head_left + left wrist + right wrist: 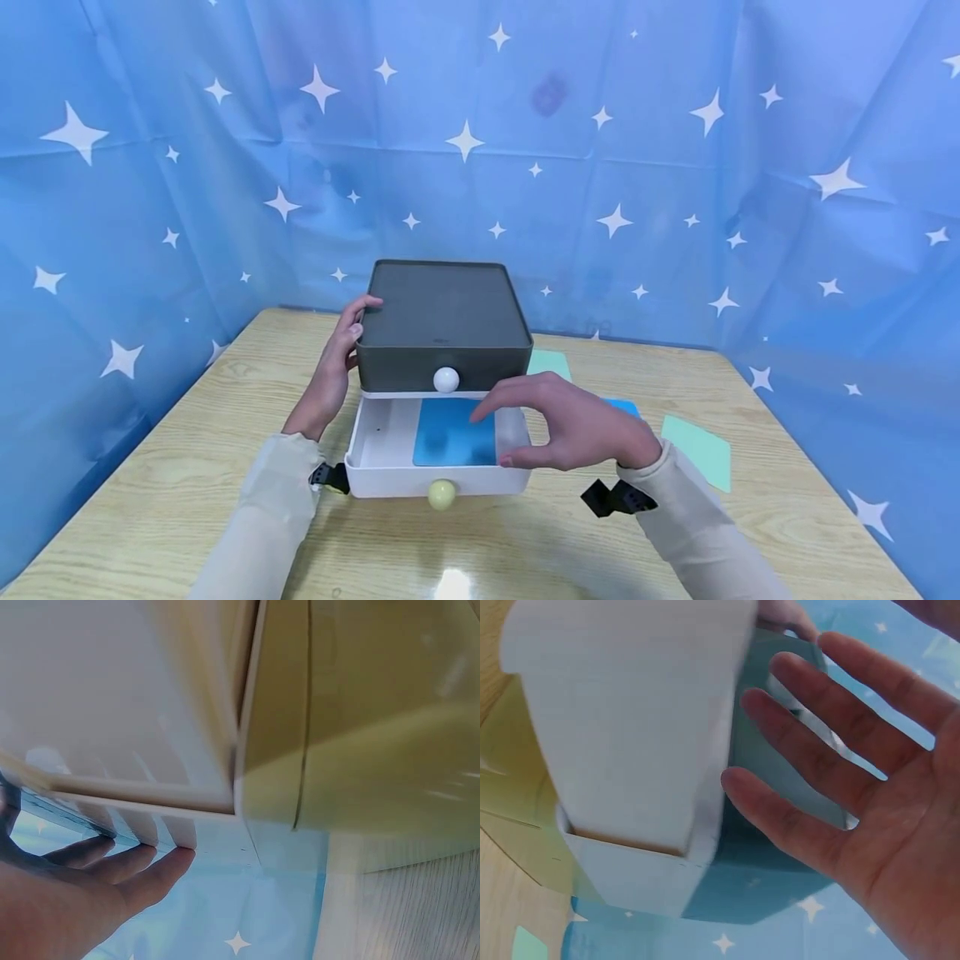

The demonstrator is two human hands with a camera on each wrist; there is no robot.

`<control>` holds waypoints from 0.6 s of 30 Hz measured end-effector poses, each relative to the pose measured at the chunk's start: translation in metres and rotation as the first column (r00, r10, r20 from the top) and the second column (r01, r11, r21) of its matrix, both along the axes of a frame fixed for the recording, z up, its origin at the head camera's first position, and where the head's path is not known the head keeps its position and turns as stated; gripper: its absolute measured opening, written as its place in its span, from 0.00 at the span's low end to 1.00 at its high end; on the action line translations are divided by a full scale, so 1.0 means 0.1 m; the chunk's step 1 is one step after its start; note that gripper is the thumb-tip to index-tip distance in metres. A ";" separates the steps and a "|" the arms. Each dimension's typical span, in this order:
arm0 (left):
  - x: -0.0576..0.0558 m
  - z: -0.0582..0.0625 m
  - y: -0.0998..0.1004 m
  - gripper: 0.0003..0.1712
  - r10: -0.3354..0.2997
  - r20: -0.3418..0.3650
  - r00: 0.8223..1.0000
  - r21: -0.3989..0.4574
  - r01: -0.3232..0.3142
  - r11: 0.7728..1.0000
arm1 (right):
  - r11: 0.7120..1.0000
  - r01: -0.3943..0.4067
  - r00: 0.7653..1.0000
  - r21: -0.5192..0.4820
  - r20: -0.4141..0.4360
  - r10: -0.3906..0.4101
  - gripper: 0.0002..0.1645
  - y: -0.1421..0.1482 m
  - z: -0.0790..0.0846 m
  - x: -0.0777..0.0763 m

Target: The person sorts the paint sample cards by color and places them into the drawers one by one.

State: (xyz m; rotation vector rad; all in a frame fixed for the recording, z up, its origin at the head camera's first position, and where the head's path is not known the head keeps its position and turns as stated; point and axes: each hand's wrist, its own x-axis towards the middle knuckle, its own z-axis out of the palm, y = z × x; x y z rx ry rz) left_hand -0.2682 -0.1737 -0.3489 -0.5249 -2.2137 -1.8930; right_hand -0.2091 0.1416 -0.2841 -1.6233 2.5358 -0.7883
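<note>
A small drawer box with a dark grey upper part (446,304) stands on the table, with a white knob (446,380) on its front. Its lower white drawer (438,482) is pulled out and has a pale yellow-green knob (442,495). Inside lies a blue card (453,446). My left hand (336,367) rests against the box's left side, one finger over the top rim; in the left wrist view its fingers (161,874) lie extended along a wall. Above the drawer's right front corner hovers my right hand (566,421), fingers spread, holding nothing.
Right of the box, a pale green card (701,450) lies on the wooden table (622,558). Another green card (550,363) shows behind the box, and a blue one (624,407) is partly hidden by my right hand. A blue star-patterned curtain (465,192) surrounds the table's back and sides.
</note>
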 end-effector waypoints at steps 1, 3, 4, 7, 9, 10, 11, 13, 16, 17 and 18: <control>0.00 0.00 0.00 0.29 0.000 0.000 1.000 -0.002 0.000 1.000 | 1.000 0.006 1.000 -0.005 0.006 -0.006 0.23 0.01 0.02 0.01; 0.01 0.00 0.00 0.29 0.001 0.000 1.000 -0.005 -0.001 1.000 | 1.000 0.020 1.000 -0.011 0.010 -0.020 0.23 0.04 0.07 0.03; 0.01 0.00 0.00 0.29 0.001 0.000 1.000 -0.007 -0.001 1.000 | 0.999 0.029 1.000 -0.014 0.012 -0.029 0.23 0.06 0.09 0.04; 0.01 0.00 -0.01 0.29 0.002 0.001 1.000 -0.011 -0.002 1.000 | 0.999 0.043 0.999 -0.027 -0.016 -0.044 0.22 0.11 0.15 0.06; 0.02 -0.01 -0.01 0.29 0.002 0.002 1.000 -0.010 -0.002 1.000 | 0.997 0.056 0.997 -0.047 -0.046 -0.058 0.21 0.16 0.18 0.07; 0.01 -0.01 -0.01 0.29 0.001 0.003 1.000 -0.008 -0.001 1.000 | 0.996 0.068 0.995 -0.060 -0.065 -0.072 0.21 0.19 0.19 0.07; 0.01 -0.01 -0.01 0.30 -0.001 0.001 1.000 -0.005 0.001 1.000 | 0.994 0.084 0.992 -0.070 -0.085 -0.090 0.21 0.22 0.20 0.07; 0.01 0.00 -0.01 0.30 -0.004 0.000 1.000 0.000 0.004 1.000 | 0.989 0.123 0.983 -0.084 -0.123 -0.133 0.20 0.28 0.22 0.07; 0.01 0.00 0.00 0.30 -0.005 -0.001 1.000 0.003 0.005 1.000 | 0.979 0.188 0.962 -0.076 -0.185 -0.199 0.19 0.35 0.23 0.06; 0.01 0.00 0.00 0.30 -0.004 -0.001 1.000 0.004 0.004 1.000 | 0.975 0.212 0.954 -0.067 -0.201 -0.222 0.19 0.37 0.23 0.05; 0.01 0.00 0.00 0.30 -0.002 0.001 1.000 0.002 0.002 1.000 | 0.970 0.237 0.945 -0.059 -0.217 -0.244 0.18 0.39 0.23 0.05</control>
